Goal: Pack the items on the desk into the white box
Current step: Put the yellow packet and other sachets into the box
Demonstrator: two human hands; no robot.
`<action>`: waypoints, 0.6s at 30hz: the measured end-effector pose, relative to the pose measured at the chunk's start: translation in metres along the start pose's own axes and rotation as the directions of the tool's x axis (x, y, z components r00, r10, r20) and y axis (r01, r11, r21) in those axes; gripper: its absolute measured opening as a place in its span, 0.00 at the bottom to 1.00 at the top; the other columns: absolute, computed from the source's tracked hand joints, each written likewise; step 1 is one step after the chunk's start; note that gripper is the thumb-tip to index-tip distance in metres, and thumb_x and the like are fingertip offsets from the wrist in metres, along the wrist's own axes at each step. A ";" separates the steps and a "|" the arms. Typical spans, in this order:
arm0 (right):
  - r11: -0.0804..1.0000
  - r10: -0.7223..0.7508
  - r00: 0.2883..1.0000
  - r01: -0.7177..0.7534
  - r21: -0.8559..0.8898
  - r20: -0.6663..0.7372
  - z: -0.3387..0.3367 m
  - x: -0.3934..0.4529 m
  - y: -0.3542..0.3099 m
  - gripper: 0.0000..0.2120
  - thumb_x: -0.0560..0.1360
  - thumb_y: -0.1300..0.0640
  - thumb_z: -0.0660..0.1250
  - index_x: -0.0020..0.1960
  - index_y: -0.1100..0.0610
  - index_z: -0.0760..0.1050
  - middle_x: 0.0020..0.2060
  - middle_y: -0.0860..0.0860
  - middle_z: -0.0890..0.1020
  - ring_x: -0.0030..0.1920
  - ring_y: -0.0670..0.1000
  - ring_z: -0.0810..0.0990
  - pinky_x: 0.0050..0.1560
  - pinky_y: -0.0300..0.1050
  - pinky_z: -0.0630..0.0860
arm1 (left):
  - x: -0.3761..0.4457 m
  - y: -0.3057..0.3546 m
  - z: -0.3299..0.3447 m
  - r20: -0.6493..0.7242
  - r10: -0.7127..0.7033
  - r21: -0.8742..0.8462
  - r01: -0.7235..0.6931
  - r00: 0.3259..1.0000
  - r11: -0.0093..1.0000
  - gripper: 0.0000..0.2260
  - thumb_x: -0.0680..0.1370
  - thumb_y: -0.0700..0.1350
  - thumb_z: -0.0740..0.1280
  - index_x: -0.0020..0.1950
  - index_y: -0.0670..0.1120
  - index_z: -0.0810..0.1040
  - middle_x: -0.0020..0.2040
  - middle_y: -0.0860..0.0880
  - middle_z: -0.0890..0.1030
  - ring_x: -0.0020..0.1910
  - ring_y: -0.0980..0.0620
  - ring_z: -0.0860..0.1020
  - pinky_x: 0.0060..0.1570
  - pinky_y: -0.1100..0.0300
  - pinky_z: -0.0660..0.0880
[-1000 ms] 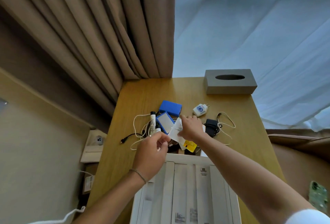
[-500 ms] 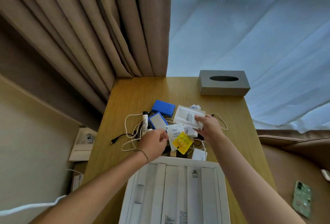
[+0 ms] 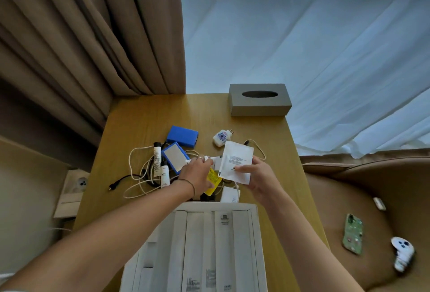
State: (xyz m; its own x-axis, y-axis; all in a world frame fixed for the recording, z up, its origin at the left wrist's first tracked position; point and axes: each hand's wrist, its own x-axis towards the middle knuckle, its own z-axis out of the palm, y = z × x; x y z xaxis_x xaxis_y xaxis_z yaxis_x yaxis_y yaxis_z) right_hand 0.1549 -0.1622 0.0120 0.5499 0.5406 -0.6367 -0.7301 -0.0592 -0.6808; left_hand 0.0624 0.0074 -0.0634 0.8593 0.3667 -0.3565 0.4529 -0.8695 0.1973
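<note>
Just right of the frame's centre, our right hand (image 3: 256,175) pinches a white sachet (image 3: 236,162) by its lower edge, thumb on the printed face, holding it raised above the clutter. Our left hand (image 3: 197,175) is at centre with fingers curled down onto a yellow packet (image 3: 213,181) and small white pieces; whether it grips them we cannot tell. The white box (image 3: 197,245) sits open at bottom centre on the desk (image 3: 139,117). Half a second ago the sachet lay flatter and farther up the desk; it now stands nearer us, uncovering the white plug adapter (image 3: 221,137).
</note>
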 end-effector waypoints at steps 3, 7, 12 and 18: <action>0.998 0.001 0.999 0.001 -0.064 0.033 -0.007 -0.005 0.004 0.20 0.71 0.75 0.69 0.61 0.65 0.79 0.55 0.61 0.86 0.55 0.63 0.85 0.46 0.53 0.84 | 0.004 0.005 0.004 0.000 0.039 0.180 -0.038 0.999 0.983 0.30 0.68 0.57 0.76 0.65 0.51 0.71 0.61 0.45 0.73 0.59 0.44 0.72 0.50 0.50 0.76; 0.995 -0.027 0.999 0.031 -0.100 0.046 -0.014 -0.012 0.007 0.17 0.71 0.73 0.70 0.58 0.62 0.80 0.52 0.58 0.87 0.49 0.58 0.87 0.51 0.55 0.83 | 0.008 0.006 0.005 -0.009 0.046 0.202 -0.044 0.999 0.978 0.25 0.70 0.48 0.75 0.64 0.50 0.70 0.60 0.45 0.74 0.57 0.44 0.74 0.51 0.50 0.75; 0.987 -0.033 0.996 0.046 -0.157 0.083 -0.014 -0.032 0.011 0.15 0.74 0.69 0.71 0.59 0.61 0.80 0.50 0.57 0.88 0.47 0.55 0.88 0.44 0.49 0.83 | 0.002 0.003 -0.005 -0.070 -0.083 -0.211 0.066 0.994 0.975 0.14 0.73 0.41 0.71 0.54 0.52 0.71 0.51 0.46 0.79 0.44 0.45 0.77 0.42 0.53 0.77; 0.957 0.000 0.980 0.058 -0.283 0.200 -0.007 -0.070 0.021 0.12 0.75 0.63 0.73 0.59 0.62 0.83 0.51 0.57 0.88 0.47 0.55 0.87 0.41 0.45 0.82 | -0.028 -0.009 -0.031 -0.211 -0.237 -0.588 0.071 0.948 0.806 0.11 0.74 0.41 0.70 0.53 0.52 0.75 0.42 0.47 0.82 0.40 0.46 0.80 0.39 0.50 0.79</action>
State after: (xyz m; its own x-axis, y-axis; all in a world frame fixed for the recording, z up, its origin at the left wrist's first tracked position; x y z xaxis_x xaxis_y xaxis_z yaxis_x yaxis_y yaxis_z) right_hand 0.1040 -0.2071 0.0396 0.4574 0.6977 -0.5514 -0.5523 -0.2631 -0.7910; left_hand 0.0420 0.0151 -0.0268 0.7576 0.6238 -0.1922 0.5653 -0.4799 0.6709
